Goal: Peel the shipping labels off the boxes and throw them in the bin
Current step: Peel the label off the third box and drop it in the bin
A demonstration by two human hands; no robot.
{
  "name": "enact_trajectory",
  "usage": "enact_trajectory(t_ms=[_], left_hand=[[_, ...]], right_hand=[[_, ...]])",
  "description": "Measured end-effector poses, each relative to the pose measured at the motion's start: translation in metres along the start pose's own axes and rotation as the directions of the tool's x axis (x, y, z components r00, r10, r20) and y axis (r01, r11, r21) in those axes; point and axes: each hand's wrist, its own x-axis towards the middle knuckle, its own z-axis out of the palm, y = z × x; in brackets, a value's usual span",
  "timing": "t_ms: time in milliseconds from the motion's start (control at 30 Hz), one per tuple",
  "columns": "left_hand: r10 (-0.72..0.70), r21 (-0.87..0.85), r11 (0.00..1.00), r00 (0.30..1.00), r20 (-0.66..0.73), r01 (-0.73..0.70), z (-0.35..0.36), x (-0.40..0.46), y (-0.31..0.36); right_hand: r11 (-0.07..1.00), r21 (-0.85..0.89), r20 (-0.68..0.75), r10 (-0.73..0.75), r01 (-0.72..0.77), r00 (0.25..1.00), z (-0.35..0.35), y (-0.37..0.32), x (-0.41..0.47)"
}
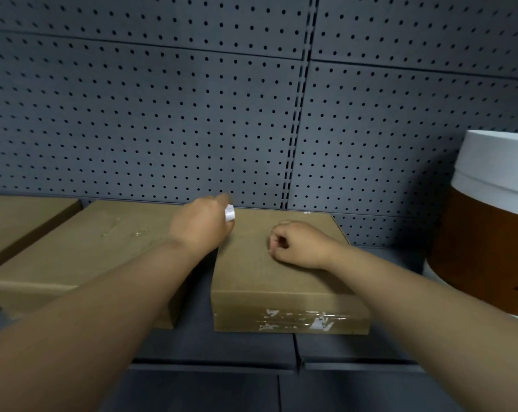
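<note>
Three flat brown cardboard boxes lie on a dark grey shelf. My left hand [199,226] hovers over the far left corner of the right box [260,278] and is closed on a small crumpled white piece of label [229,213]. My right hand [299,243] rests on top of that same box with its fingers curled in and nothing visible in them. White label scraps and clear tape [299,320] cling to the box's front face. The middle box [82,248] shows faint residue on its top.
A third box [17,221] lies at the far left. A round white and brown container [489,233] stands at the right edge of the shelf. A grey pegboard wall [192,114] rises right behind the boxes. The shelf's front edge [216,364] runs below.
</note>
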Motion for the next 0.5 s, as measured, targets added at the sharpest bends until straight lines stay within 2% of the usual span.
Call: enact_trajectory(t_ms=[133,200,267,400,500], left_hand=[[-0.001,0.054,0.999,1.0,0.025,0.0,0.002,0.002,-0.005],[-0.005,0.077,0.997,0.999,0.034,0.002,0.002,0.001,-0.002],[0.009,0.109,0.994,1.0,0.018,-0.01,0.001,-0.001,0.001],[0.043,0.123,0.992,0.999,-0.017,-0.041,0.001,-0.003,0.004],[0.024,0.103,0.994,1.0,-0.01,-0.022,0.0,-0.004,0.001]], right_hand=[[0.967,-0.016,-0.096,0.252,-0.255,0.963,-0.001,0.022,0.013],[0.954,0.004,-0.12,0.297,-0.299,0.947,0.007,0.015,0.026],[0.966,0.024,-0.139,0.26,-0.259,0.956,0.016,-0.001,0.035],[0.998,0.056,-0.126,0.044,-0.038,0.991,0.024,-0.025,0.029],[0.999,0.041,-0.057,0.023,-0.021,0.998,0.013,-0.014,0.018]])
